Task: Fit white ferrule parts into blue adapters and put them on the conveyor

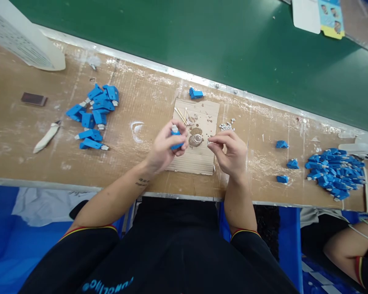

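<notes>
My left hand [168, 142] is closed around a blue plastic part [176, 139] with a pale grey tip pointing up. Across from it, my right hand [230, 152] pinches thumb and forefinger together; a tiny pale bit shows at the fingertips, too small to name. Both hands hover over a cardboard sheet [202, 161]. On the cardboard, between my hands, is a small round container [196, 139] amid brown stains. Thin sticks [181, 115] rest on its upper left. Small grey pieces [227, 125] lie scattered just beyond my right hand. One blue part [196, 93] sits beyond the cardboard.
Blue parts with grey tips [99, 106] are grouped at left, near a white-wrapped tool [47, 136] and a dark block [33, 99]. At right are several separate blue parts [282, 144] and a large heap [335, 171]. A green surface [171, 36] runs behind; another person's arm [349, 245] is at right.
</notes>
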`<state>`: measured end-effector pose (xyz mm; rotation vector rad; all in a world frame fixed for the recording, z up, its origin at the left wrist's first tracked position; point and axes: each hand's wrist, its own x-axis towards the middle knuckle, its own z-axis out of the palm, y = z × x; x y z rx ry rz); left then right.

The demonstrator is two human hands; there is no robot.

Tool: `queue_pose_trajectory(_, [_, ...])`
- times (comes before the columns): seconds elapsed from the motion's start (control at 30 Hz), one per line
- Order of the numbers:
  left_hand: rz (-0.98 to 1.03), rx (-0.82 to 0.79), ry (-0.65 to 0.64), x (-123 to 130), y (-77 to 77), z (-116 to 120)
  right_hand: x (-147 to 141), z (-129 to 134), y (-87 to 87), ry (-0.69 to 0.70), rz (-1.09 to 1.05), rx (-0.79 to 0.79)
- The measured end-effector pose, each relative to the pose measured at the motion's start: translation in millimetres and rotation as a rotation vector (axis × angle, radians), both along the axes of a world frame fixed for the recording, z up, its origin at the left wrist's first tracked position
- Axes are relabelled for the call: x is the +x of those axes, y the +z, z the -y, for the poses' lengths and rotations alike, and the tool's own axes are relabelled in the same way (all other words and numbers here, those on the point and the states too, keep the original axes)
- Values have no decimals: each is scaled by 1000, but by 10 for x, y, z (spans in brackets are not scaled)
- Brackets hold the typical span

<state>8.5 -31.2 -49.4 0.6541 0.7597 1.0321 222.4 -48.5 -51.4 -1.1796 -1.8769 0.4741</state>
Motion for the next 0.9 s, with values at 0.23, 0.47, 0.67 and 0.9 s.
queue_pose_trajectory(0.23, [9, -49, 118, -146, -41, -118, 44, -105, -133, -3, 163, -153])
queue_pose_trajectory(0.47, [-12, -45, 102, -134, -57, -114, 37, -117, -184, -11, 216, -173])
queue_pose_trajectory(0.67, [-55, -8, 115, -143, -81, -132, 30, -118, -189, -22, 236, -143])
queue_pose_trajectory(0.9, [-66, 88, 94, -101, -100, -103, 13, -49, -22, -82, -48, -53])
